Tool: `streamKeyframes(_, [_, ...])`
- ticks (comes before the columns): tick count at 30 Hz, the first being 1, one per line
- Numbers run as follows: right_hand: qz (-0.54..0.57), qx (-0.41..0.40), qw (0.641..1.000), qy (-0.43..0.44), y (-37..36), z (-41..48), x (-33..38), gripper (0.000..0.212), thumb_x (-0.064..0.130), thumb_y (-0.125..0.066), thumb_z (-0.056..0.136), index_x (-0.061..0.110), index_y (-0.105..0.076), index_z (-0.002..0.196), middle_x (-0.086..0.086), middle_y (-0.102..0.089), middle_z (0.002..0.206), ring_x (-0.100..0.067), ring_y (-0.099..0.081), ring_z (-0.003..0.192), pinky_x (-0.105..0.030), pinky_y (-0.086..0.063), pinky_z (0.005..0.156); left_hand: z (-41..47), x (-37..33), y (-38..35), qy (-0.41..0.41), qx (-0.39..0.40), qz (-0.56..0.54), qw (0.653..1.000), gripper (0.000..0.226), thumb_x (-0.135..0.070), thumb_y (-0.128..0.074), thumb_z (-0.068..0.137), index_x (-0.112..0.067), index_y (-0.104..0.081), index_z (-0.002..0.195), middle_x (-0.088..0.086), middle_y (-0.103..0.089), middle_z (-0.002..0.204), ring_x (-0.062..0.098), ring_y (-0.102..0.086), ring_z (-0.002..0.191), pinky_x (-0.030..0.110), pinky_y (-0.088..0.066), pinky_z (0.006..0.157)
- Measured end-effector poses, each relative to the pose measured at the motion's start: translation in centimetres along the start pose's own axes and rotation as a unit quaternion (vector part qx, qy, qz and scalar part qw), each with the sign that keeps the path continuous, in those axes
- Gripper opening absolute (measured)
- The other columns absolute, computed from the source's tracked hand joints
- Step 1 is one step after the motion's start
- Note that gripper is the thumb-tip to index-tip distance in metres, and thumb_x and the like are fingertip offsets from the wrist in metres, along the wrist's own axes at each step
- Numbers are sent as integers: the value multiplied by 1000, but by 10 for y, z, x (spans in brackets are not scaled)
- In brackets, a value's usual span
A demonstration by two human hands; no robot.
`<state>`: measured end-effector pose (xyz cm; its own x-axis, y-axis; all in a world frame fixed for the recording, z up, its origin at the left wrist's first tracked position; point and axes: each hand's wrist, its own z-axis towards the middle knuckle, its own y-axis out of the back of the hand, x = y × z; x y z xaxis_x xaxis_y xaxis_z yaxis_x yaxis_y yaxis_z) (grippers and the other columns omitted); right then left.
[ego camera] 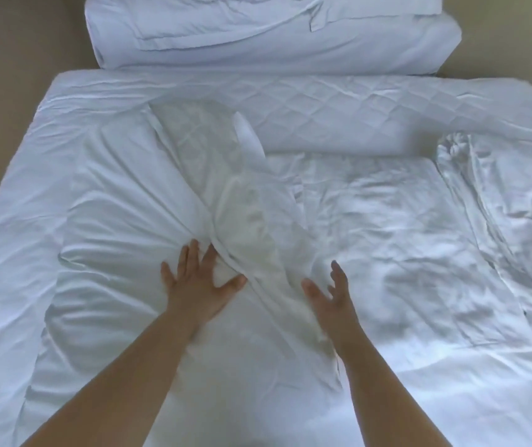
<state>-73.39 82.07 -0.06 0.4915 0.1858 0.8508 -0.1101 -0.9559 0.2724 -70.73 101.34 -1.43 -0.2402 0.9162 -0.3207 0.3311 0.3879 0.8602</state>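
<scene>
A wide bed (6,253), covered in white, is being viewed from above and is filling nearly the whole frame. Beyond its far edge a folded duvet (274,37) is lying in a thick roll across the width (whether it is touching the mattress cannot be told). Just in front of it a quilted pad (338,114) is being shown stretched across the far part of the bed, its diamond stitching creased. Nearer, on the right half, a crumpled sheet (403,246) is lying spread out and heavily wrinkled.

On the left half the pillow (122,227) is lying at a slant in its white case, with its near end toward the person and its quilted filling showing through the thin cloth at the far end. A loose pillowcase band (251,227) is lying diagonally over the pillow's right side, between the two hands.

The left hand (197,285) is being pressed flat on the pillow, fingers straight and spread wide, thumb reaching toward the band. The right hand (330,295) is being held just right of the band, turned on its edge, fingers straight and relaxed, thumb apart, nothing being gripped; whether it is touching the cloth cannot be told.
</scene>
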Motion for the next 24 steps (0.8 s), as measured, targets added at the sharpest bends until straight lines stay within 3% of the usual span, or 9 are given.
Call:
streamKeyframes(2, [18, 45, 999, -10, -21, 27, 16, 88, 36, -73, 74, 15, -22, 143, -4, -39, 140, -23, -39, 132, -33, -35, 106, 1, 1, 0, -1, 5, 11, 1000, 88, -74, -33, 78, -31, 0, 147, 1, 13, 156, 15, 13, 143, 45, 9, 114])
streamKeyframes(5, [-95, 133, 984, -71, -49, 50, 24, 99, 42, -75, 68, 15, -17, 143, -5, -43, 136, -27, -42, 128, -37, -37, 105, -4, 0, -7, -32, -4, 28, 999, 113, -83, -7, 43, -36, 2, 146, -1, 13, 156, 14, 12, 143, 40, 10, 113])
streamKeyframes(7, [-119, 174, 976, -52, -52, 59, 25, 78, 31, -73, 71, 11, -35, 136, -6, -52, 126, -28, -51, 119, -39, -44, 99, -8, 0, -11, -46, -12, 14, 999, 112, -77, 2, 39, -39, 5, 144, -4, 13, 156, 12, 11, 143, 37, 11, 113])
streamKeyframes(11, [-38, 205, 978, -18, -28, 54, 41, 35, 7, -59, 81, 6, -56, 116, -4, -64, 101, -17, -61, 87, -24, -52, 77, -17, -22, -10, -63, -48, -42, 996, 97, -71, 5, 48, -38, 15, 138, -9, 8, 155, 6, 9, 142, 30, 11, 112])
streamKeyframes(15, [-20, 203, 973, 111, 41, 54, 79, 16, -2, -54, 82, 12, -60, 86, 3, -58, 72, -4, -56, 61, -12, -46, 52, -26, -89, 0, -109, -119, -139, 977, 76, -77, -3, 56, -45, 18, 122, -26, 14, 142, -11, 15, 129, 12, 22, 102])
streamKeyframes(18, [10, 138, 978, 153, 120, 58, 88, 23, 2, -59, 83, 22, -57, 72, 6, -59, 66, 2, -55, 48, -13, -45, 45, -29, -152, -9, -199, -119, -121, 965, 95, -92, 14, 46, -36, 27, 122, -33, 27, 128, -16, 21, 123, 4, 28, 93])
streamKeyframes(20, [-1, 84, 988, 132, 178, 71, 72, 21, 4, -63, 82, 24, -56, 78, 7, -59, 70, 0, -58, 55, -10, -44, 46, -27, -198, -29, -266, -71, -65, 959, 99, -90, 20, 46, -32, 30, 126, -30, 31, 130, -13, 22, 127, 6, 29, 94])
streamKeyframes(21, [-21, 70, 993, 98, 204, 80, 58, 21, 4, -67, 80, 21, -57, 88, 4, -61, 78, -7, -62, 69, -10, -46, 50, -25, -217, -42, -290, -42, -33, 956, 97, -89, 12, 54, -35, 23, 134, -27, 28, 138, -10, 18, 132, 7, 26, 97])
streamKeyframes(24, [-128, 79, 988, -46, 253, 109, 12, 78, 10, -73, 73, 15, -31, 138, -12, -50, 128, -30, -49, 119, -29, -48, 86, -5, -252, -67, -270, 23, -10, 963, 59, -57, -26, 90, -32, -25, 143, -14, -16, 153, 1, -14, 140, 12, 0, 107])
